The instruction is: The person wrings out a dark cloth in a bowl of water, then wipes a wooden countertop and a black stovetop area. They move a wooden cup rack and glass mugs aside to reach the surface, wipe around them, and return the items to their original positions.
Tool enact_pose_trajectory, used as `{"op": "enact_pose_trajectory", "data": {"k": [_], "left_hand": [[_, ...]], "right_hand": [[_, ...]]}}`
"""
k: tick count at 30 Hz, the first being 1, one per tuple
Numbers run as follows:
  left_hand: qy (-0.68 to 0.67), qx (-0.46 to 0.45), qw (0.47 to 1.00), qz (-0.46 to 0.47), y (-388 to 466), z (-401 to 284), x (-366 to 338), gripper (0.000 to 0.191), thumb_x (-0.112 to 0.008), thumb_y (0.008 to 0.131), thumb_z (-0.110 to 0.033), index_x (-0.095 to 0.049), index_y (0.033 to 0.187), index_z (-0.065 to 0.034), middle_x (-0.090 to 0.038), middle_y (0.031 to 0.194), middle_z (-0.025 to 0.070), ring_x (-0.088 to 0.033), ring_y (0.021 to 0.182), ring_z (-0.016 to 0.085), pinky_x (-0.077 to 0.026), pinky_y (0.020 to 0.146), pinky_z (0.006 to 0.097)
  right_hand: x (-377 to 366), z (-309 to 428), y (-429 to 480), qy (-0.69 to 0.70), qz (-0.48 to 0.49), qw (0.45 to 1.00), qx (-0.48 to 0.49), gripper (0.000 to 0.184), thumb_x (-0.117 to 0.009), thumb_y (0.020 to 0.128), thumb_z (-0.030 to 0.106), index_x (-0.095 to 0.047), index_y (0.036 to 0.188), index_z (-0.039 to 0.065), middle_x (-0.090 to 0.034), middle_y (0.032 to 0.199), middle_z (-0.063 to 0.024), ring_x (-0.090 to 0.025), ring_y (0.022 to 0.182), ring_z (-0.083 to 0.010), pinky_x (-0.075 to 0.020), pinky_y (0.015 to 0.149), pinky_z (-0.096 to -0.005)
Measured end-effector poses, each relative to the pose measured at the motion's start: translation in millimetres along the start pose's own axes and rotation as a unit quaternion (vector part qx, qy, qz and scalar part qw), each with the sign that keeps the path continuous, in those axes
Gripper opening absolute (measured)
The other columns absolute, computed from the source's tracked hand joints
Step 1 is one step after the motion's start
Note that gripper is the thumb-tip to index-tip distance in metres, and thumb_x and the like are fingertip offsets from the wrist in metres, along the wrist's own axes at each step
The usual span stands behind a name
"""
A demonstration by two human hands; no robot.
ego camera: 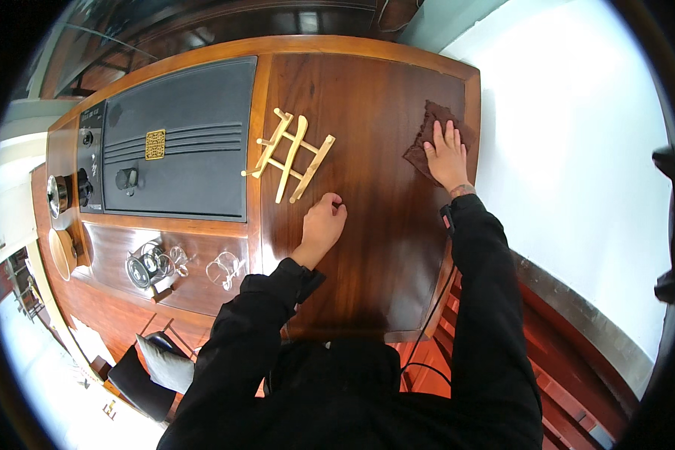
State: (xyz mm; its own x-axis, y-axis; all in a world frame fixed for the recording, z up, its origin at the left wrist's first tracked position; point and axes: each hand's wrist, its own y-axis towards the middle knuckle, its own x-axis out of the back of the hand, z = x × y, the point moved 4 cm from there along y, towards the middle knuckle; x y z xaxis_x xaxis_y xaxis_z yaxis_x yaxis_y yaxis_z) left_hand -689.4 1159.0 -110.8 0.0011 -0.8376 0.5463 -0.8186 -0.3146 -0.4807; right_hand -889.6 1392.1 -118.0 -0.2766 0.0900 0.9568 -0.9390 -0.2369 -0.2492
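Note:
My right hand [448, 156] presses flat, fingers apart, on a brown cloth [427, 126] near the right edge of the wooden table [371, 112]. Curled loosely, my left hand [325, 222] rests at or just over the tabletop, and no object shows in it. Just beyond it lies a light wooden rack with pegs [295, 152], close to the seam beside the black tea tray [180, 124]. Whether the left hand touches the table cannot be told.
Left of me stand a glass teapot with a black lid [140, 271] and a glass pitcher [223, 270]. A small dark figure [126, 179] and a gold square grate [155, 144] are on the tray. A white wall [568, 140] borders the table's right side; a black cable [427, 320] hangs there.

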Motion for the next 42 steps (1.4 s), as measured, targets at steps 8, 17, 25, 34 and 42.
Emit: {"op": "enact_pose_trajectory", "data": {"k": [8,17,25,34,42], "left_hand": [[-0.015,-0.048,0.999,-0.011,27,-14,1,0.024,-0.062,0.082,-0.018,-0.059,0.1,-0.003,-0.064,0.08,0.0121,-0.063,0.075,0.027,-0.05,0.069,0.0369],[0.01,-0.042,0.999,-0.029,31,-18,-8,0.033,-0.069,0.073,-0.002,-0.051,0.101,-0.0062,-0.05,0.089,0.0106,-0.051,0.082,0.026,-0.045,0.075,0.0365],[-0.007,-0.036,0.998,-0.052,28,-18,-9,0.033,-0.069,0.072,0.001,-0.052,0.099,-0.0063,-0.048,0.081,0.0092,-0.05,0.075,0.024,-0.045,0.07,0.0354],[-0.021,-0.015,0.999,-0.048,26,-19,-8,0.029,-0.067,0.073,0.004,-0.052,0.096,-0.0058,-0.05,0.082,0.0102,-0.051,0.076,0.027,-0.044,0.069,0.0383],[-0.018,-0.045,0.996,-0.069,25,-19,-7,0.031,-0.069,0.072,0.003,-0.053,0.096,-0.0059,-0.049,0.079,0.0087,-0.051,0.071,0.024,-0.044,0.066,0.0354]], "right_hand": [[7,-28,27,-0.003,-0.02,1.0,0.003,0.058,-0.043,0.095,0.04,-0.027,0.146,0.018,-0.016,0.154,-0.0124,-0.016,0.141,-0.0341,-0.0166,0.111,-0.0531],[12,-38,65,0.022,-0.065,0.998,-0.013,0.057,-0.043,0.095,0.04,-0.029,0.145,0.017,-0.016,0.154,-0.0153,-0.015,0.141,-0.0376,-0.0146,0.11,-0.0571],[6,20,108,0.01,-0.05,0.999,0.012,0.058,-0.039,0.095,0.044,-0.025,0.147,0.022,-0.015,0.154,-0.0174,-0.014,0.14,-0.0403,-0.0135,0.109,-0.06],[22,12,138,0.006,-0.054,0.997,0.053,0.059,-0.041,0.093,0.05,-0.029,0.146,0.026,-0.016,0.155,-0.0095,-0.016,0.141,-0.0319,-0.0135,0.111,-0.0543],[27,-48,156,0.02,-0.081,0.993,-0.078,0.061,-0.036,0.093,0.052,-0.026,0.147,0.026,-0.016,0.154,-0.012,-0.014,0.141,-0.0365,-0.0118,0.111,-0.056]]}}
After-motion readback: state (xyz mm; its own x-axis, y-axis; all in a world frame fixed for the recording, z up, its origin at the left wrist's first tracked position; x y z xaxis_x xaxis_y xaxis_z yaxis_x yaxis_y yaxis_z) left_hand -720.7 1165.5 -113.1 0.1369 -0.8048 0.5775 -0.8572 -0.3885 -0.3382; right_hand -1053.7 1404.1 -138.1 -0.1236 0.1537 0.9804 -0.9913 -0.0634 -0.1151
